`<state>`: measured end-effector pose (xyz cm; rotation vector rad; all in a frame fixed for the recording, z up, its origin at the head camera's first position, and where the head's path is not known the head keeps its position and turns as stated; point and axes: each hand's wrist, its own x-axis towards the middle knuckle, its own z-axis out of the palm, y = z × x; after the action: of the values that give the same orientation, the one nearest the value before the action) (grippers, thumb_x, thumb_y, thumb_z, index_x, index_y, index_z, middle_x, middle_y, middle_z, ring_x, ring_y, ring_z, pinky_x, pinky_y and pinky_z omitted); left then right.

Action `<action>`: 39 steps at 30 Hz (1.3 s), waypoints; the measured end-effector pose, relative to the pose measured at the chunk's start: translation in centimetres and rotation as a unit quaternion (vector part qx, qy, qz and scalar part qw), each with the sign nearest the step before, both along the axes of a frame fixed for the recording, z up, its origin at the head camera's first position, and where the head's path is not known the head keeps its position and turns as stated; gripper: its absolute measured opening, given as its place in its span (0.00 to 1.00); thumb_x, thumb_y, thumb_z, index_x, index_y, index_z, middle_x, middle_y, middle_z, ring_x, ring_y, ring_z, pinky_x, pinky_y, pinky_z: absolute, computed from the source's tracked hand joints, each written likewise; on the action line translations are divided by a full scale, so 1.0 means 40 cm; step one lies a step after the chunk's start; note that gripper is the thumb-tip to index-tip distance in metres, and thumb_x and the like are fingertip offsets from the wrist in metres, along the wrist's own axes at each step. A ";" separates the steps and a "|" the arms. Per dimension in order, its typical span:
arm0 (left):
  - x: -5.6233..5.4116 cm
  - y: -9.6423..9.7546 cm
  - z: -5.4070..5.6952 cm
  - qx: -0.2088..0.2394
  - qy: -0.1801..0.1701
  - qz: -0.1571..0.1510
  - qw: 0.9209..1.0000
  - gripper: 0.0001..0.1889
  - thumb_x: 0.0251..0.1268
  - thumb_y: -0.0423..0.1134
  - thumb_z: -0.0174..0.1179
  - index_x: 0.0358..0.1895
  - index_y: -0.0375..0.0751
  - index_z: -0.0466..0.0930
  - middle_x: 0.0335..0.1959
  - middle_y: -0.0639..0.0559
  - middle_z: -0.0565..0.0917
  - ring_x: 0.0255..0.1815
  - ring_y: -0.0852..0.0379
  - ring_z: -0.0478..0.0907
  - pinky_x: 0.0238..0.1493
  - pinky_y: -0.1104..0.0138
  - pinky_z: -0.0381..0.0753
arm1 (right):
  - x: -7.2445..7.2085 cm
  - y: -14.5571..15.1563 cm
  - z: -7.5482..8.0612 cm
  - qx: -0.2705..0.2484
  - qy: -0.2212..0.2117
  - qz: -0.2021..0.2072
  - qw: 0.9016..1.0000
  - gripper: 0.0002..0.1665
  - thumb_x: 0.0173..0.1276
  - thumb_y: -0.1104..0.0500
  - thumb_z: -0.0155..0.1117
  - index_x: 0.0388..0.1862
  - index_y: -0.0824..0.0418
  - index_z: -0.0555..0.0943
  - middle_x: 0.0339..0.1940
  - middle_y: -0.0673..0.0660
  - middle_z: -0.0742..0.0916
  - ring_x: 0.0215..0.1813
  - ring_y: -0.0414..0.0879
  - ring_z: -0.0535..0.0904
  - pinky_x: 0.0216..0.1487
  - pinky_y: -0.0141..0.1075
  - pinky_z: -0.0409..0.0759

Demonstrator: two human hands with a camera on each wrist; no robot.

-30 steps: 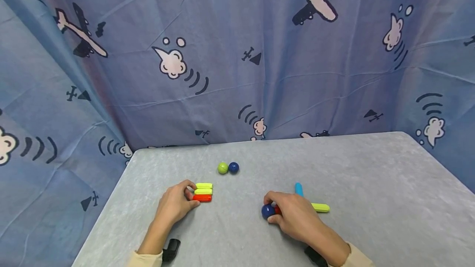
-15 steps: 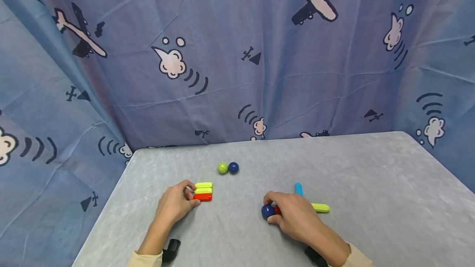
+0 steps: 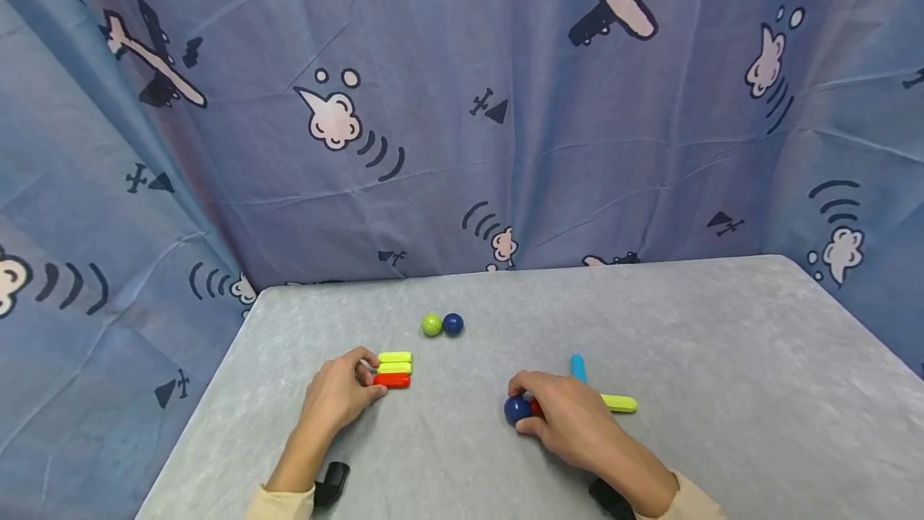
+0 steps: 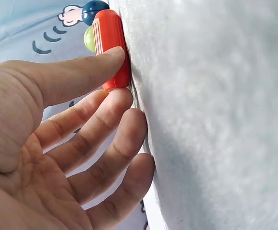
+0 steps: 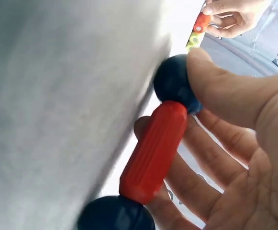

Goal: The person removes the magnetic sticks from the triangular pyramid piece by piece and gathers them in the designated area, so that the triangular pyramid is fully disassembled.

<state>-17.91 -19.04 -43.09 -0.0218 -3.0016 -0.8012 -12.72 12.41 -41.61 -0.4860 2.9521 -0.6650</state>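
My left hand [image 3: 334,392] grips one end of a row of three short toy rods, thumb along the red rod [image 3: 392,381] and index finger at the far yellow rod [image 3: 395,358]. Between those two lies the second yellow rod [image 3: 394,368]. With thumb and fingertips my right hand [image 3: 573,420] pinches a dark blue ball [image 3: 516,410]. That ball joins a ribbed red rod [image 5: 153,151], which has another dark blue ball [image 5: 117,215] at its other end. From behind the right hand stick out a light blue rod [image 3: 578,367] and a yellow-green rod [image 3: 618,404]; their inner ends are hidden.
Farther back on the grey cloth-covered table [image 3: 693,319], a green ball [image 3: 431,325] and a dark blue ball [image 3: 453,324] sit side by side. A blue curtain [image 3: 433,207] printed with airplanes hangs behind the table and along its sides.
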 end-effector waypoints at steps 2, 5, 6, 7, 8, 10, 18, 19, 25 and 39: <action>0.001 -0.001 0.001 0.001 0.002 -0.002 1.000 0.17 0.49 0.39 0.77 0.41 0.48 0.82 0.25 0.59 0.80 0.25 0.61 0.72 0.29 0.66 0.69 | -0.003 0.015 0.010 -0.013 -0.019 0.008 1.000 0.22 0.54 0.52 0.80 0.47 0.46 0.81 0.44 0.43 0.87 0.41 0.37 0.80 0.45 0.41 0.80; 0.003 -0.001 0.002 -0.001 0.002 -0.004 1.000 0.17 0.48 0.38 0.78 0.42 0.48 0.82 0.26 0.59 0.81 0.26 0.61 0.73 0.31 0.65 0.69 | -0.008 0.050 0.026 -0.018 -0.025 0.022 0.999 0.24 0.51 0.54 0.81 0.47 0.47 0.82 0.44 0.44 0.87 0.43 0.40 0.81 0.45 0.42 0.80; 0.003 -0.001 0.004 -0.001 0.001 -0.004 1.000 0.18 0.47 0.38 0.78 0.42 0.48 0.82 0.26 0.59 0.81 0.26 0.61 0.73 0.31 0.65 0.70 | -0.010 0.062 0.031 -0.016 -0.021 0.025 0.999 0.23 0.51 0.55 0.81 0.46 0.47 0.83 0.43 0.44 0.87 0.42 0.40 0.81 0.44 0.41 0.79; 0.003 -0.002 0.005 -0.001 0.001 -0.005 1.000 0.18 0.47 0.38 0.78 0.42 0.48 0.82 0.26 0.59 0.81 0.27 0.61 0.73 0.31 0.65 0.70 | -0.011 0.073 0.034 -0.014 -0.015 0.027 0.999 0.22 0.50 0.56 0.81 0.45 0.47 0.84 0.41 0.44 0.87 0.41 0.40 0.82 0.43 0.40 0.79; 0.003 -0.002 0.006 -0.001 -0.001 -0.005 1.000 0.18 0.47 0.38 0.78 0.43 0.48 0.82 0.26 0.59 0.81 0.27 0.61 0.73 0.31 0.65 0.70 | -0.013 0.081 0.036 -0.009 -0.010 0.025 1.000 0.21 0.50 0.57 0.81 0.43 0.47 0.84 0.39 0.43 0.87 0.40 0.40 0.82 0.42 0.39 0.79; 0.003 -0.005 0.009 -0.001 -0.005 -0.004 1.000 0.18 0.47 0.37 0.78 0.43 0.48 0.82 0.26 0.59 0.82 0.27 0.61 0.73 0.31 0.65 0.70 | -0.016 0.090 0.036 -0.001 -0.008 0.019 1.000 0.17 0.50 0.58 0.81 0.39 0.46 0.85 0.34 0.42 0.86 0.37 0.38 0.80 0.39 0.37 0.77; 0.009 -0.009 0.037 -0.006 0.000 0.017 1.000 0.17 0.47 0.36 0.77 0.42 0.49 0.83 0.28 0.60 0.83 0.27 0.62 0.76 0.31 0.65 0.70 | -0.025 0.072 0.016 0.006 0.042 0.028 0.999 0.12 0.52 0.58 0.80 0.35 0.45 0.88 0.34 0.40 0.87 0.36 0.36 0.78 0.39 0.35 0.77; 0.012 -0.003 0.041 -0.004 0.007 0.014 1.000 0.17 0.47 0.36 0.77 0.42 0.49 0.83 0.28 0.60 0.83 0.27 0.63 0.76 0.31 0.65 0.70 | -0.025 0.069 0.015 0.007 0.045 0.030 0.999 0.12 0.53 0.58 0.79 0.36 0.45 0.88 0.35 0.40 0.87 0.38 0.37 0.79 0.41 0.36 0.78; 0.036 0.072 0.050 0.014 0.040 -0.064 0.997 0.13 0.48 0.37 0.77 0.38 0.48 0.84 0.25 0.63 0.81 0.25 0.67 0.73 0.30 0.68 0.70 | -0.029 0.089 0.035 0.045 0.016 -0.016 0.999 0.14 0.50 0.52 0.82 0.34 0.43 0.86 0.36 0.42 0.82 0.42 0.40 0.75 0.39 0.40 0.77; 0.095 0.206 0.035 0.019 0.013 -0.204 0.979 0.18 0.52 0.44 0.76 0.47 0.50 0.84 0.32 0.61 0.83 0.26 0.71 0.71 0.29 0.73 0.70 | -0.032 0.083 0.013 0.018 0.030 0.038 0.999 0.13 0.52 0.50 0.81 0.36 0.46 0.87 0.32 0.42 0.76 0.30 0.34 0.68 0.33 0.29 0.68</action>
<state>-14.12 -10.80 -41.67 -0.6597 -2.9932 -0.8752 -13.99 15.74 -41.08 -0.6225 2.9781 -0.5993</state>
